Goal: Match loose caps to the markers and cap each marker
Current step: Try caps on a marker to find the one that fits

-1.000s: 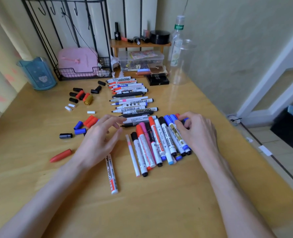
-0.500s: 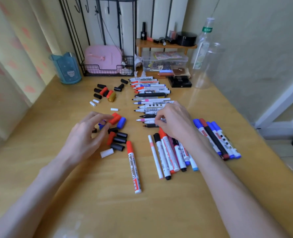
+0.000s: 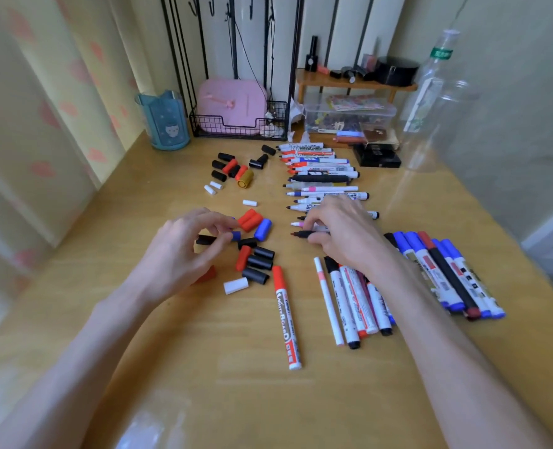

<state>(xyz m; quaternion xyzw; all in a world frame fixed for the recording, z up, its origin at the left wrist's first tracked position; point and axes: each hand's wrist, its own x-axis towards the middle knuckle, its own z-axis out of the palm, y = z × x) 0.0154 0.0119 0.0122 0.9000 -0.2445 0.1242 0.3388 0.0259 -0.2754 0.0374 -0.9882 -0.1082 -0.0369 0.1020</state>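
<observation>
Judging by how things lie, perhaps half the task is done, and every place is given from the red-capped marker (image 3: 286,319) lying alone on the table (image 3: 204,384). Just to its right a batch of capped markers (image 3: 356,303) is laid side by side, and farther right a second capped batch (image 3: 443,273), mostly blue-topped, is fanned out. Beyond it and to the right, a long row of uncapped markers (image 3: 320,176) is still waiting, tips bare. Just beyond it to the left, loose caps (image 3: 255,254) in black, red, blue and white are scattered, and a farther cluster of caps (image 3: 233,170) is seen well beyond those. The left hand (image 3: 184,251) is held over the near caps with fingers curled at a blue cap (image 3: 235,235); whether that cap is actually pinched cannot be told. The right hand (image 3: 343,231) is closed round a black-tipped marker (image 3: 304,234) at the near end of the uncapped row. A matching cap is judged to be needed next.
</observation>
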